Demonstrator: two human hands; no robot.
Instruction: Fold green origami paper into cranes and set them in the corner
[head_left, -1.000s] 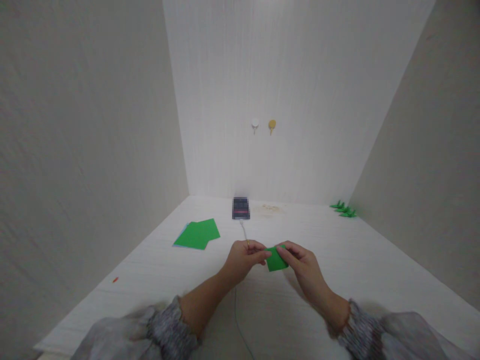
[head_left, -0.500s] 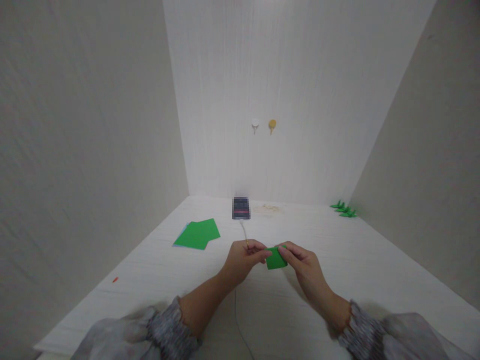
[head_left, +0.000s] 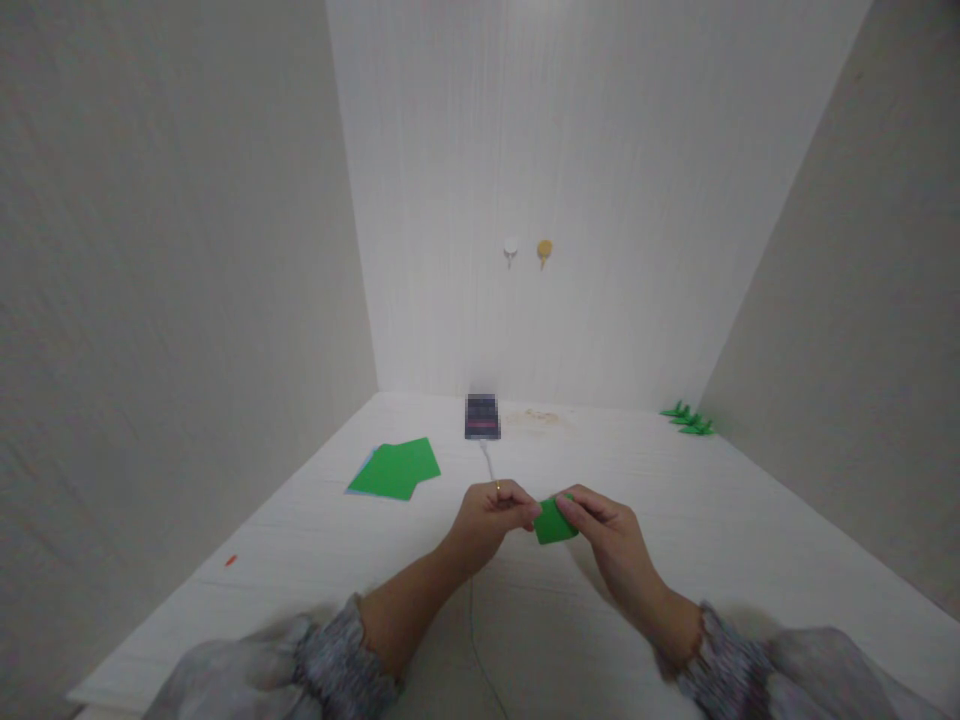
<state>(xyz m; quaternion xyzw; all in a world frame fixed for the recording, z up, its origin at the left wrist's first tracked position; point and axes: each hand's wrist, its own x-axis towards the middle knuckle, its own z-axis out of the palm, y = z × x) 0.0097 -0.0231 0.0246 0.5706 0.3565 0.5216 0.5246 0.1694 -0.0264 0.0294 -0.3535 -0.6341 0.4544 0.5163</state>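
A small folded piece of green paper [head_left: 554,523] is held between my two hands above the white table. My left hand [head_left: 491,515], with a ring on one finger, pinches its left edge between thumb and fingers. From the other side, my right hand [head_left: 600,520] grips the upper right corner, thumb on top. The fingers behind the paper are partly hidden. Farther left on the table lie green paper sheets [head_left: 397,468], overlapping, with a bluish edge showing beneath.
At the back stands a phone-like device [head_left: 481,416], its screen blurred, with a white cable [head_left: 474,630] running forward under my left arm. Several folded green paper pieces [head_left: 690,420] sit at the back right. A small red bit [head_left: 231,560] lies at left. Two hooks [head_left: 544,248] are on the back wall.
The folded green paper has shifted slightly down and right and tilted a little. My left fingers now cover less of its left edge. Both hands stay in nearly the same place.
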